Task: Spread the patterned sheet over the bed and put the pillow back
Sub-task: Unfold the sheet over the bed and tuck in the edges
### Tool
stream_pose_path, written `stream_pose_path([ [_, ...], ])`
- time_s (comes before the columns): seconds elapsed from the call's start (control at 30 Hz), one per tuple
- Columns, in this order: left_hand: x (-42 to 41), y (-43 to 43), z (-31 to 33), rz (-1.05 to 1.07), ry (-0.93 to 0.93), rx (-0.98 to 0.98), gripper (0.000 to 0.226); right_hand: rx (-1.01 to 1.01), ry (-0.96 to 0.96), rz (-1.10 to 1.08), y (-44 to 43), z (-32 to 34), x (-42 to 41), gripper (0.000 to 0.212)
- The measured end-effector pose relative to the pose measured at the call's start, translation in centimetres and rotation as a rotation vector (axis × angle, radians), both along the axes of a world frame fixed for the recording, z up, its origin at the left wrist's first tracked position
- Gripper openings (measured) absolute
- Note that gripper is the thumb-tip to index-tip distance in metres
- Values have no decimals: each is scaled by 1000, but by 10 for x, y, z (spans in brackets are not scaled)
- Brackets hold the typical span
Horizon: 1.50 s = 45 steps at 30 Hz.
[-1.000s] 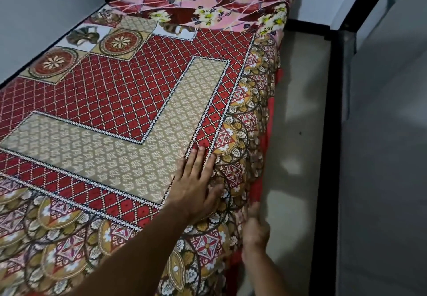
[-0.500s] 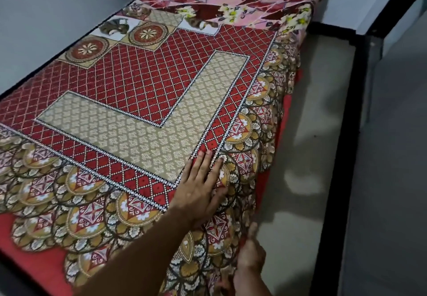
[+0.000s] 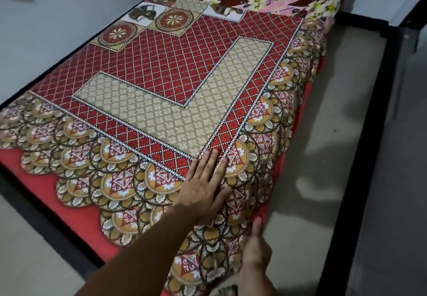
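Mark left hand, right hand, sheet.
left hand [image 3: 203, 191]: head view, back of hand.
right hand [image 3: 256, 250]: head view, middle of hand.
sheet [image 3: 161, 115]: head view, beige panel on top.

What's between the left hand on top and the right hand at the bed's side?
Head view: only the sheet. Its scalloped border runs from the left hand over the edge and down to the right hand.
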State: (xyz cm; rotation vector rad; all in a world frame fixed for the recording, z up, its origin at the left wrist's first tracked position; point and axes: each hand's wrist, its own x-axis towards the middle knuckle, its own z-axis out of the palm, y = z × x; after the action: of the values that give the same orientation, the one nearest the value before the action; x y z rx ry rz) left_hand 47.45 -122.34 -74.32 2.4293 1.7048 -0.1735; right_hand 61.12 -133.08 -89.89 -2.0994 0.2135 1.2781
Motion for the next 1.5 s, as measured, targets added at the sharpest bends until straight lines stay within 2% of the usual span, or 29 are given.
stream_pose_path([
  [0.03, -2, -6, 1, -7, 4, -13, 70, 5, 14, -45, 4, 37, 1, 94],
  [0.13, -11, -26, 4, -17, 12, -35, 69, 75, 73, -20, 3, 63, 2, 104],
  [0.23, -24, -43, 6, -2, 0, -46, 69, 74, 235, 26, -3, 73, -3, 93],
  [0.3, -31, -51, 6, 0, -1, -47, 69, 143, 310, 17, -14, 79, -6, 92],
  [0.4, -41, -65, 3, -33, -13, -23, 69, 201, 277, 0, -36, 84, -19, 83],
  [0.57, -55, -87, -4, -51, -17, 3, 73, 285, -33, 40, -67, 92, -17, 59],
  [0.6, -58, -92, -3, -68, -21, -6, 74, 255, -95, 95, -70, 90, -16, 65],
  [0.67, -67, -106, -1, -86, -27, -15, 74, 191, -137, 177, -72, 84, -18, 91],
  [0.73, -77, -117, 1, -81, -36, -14, 72, 157, -62, 223, -76, 75, -27, 108],
  [0.77, -81, -121, 2, -74, -37, -14, 73, 151, 31, 229, -79, 70, -31, 106],
  [0.83, -83, -127, 1, -62, -28, -13, 73, 202, 164, 189, -90, 82, -41, 82],
  [0.9, -84, -131, -1, -43, -33, -4, 74, 156, 54, 158, -105, 85, -44, 73],
  [0.93, -85, -133, -3, -44, -40, -8, 74, 114, -41, 137, -113, 80, -42, 74],
  [1.0, -90, -138, -5, -62, -61, 0, 73, 13, -98, 117, -123, 78, -43, 77],
  [1.1, -99, -146, -6, -76, -76, 16, 72, 54, -164, 306, -132, 68, -42, 85],
  [1.17, -106, -148, -5, -92, -89, 10, 72, 127, -310, 459, -131, 44, -34, 97],
  [1.2, -110, -146, -4, -110, -90, 6, 71, 110, -458, 475, -125, 40, -32, 95],
  [1.3, -121, -119, -1, -71, -55, 60, 68, 182, -866, 434, -64, 95, -37, 56],
  [1.33, -125, -107, 2, -6, -48, 81, 68, 305, -963, 510, -40, 121, -44, 47],
  [1.4, -135, -78, 8, 121, -58, 147, 68, 589, -1028, 785, 5, 148, -64, 45],
  [1.5, -146, -43, 2, 207, -70, 132, 70, 733, -1132, 1410, 61, 171, -110, 54],
])
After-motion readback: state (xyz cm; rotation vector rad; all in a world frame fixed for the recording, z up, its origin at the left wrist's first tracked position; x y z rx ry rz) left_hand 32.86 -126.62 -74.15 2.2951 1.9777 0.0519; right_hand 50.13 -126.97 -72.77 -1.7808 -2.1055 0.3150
